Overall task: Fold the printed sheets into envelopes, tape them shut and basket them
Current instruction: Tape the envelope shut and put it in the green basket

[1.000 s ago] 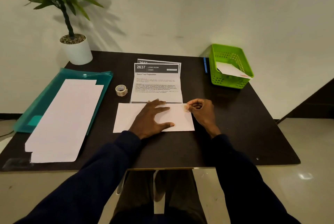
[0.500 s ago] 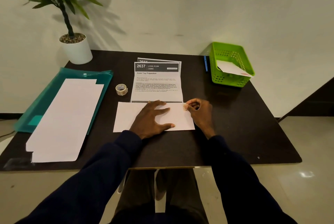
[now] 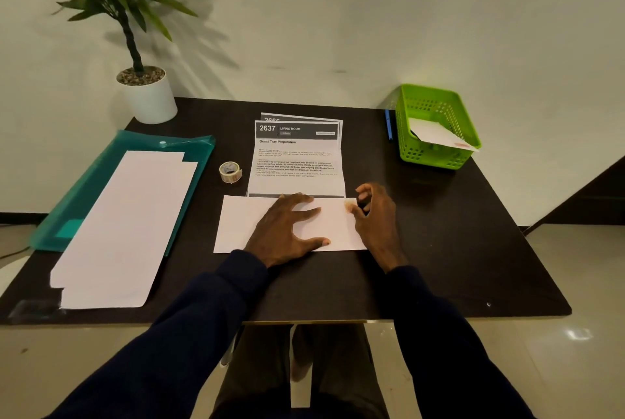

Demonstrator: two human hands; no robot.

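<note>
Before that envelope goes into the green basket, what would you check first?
1. Left hand flat on the envelope, pinning it: ok.
2. Tape patch at the envelope's right end fully stuck down, by the right hand: cannot tell.
3. Basket has room beside the finished envelope inside: ok.
4. Tape roll close by if more is needed: ok.
5. Printed sheets lying apart from the basket route: ok.
</note>
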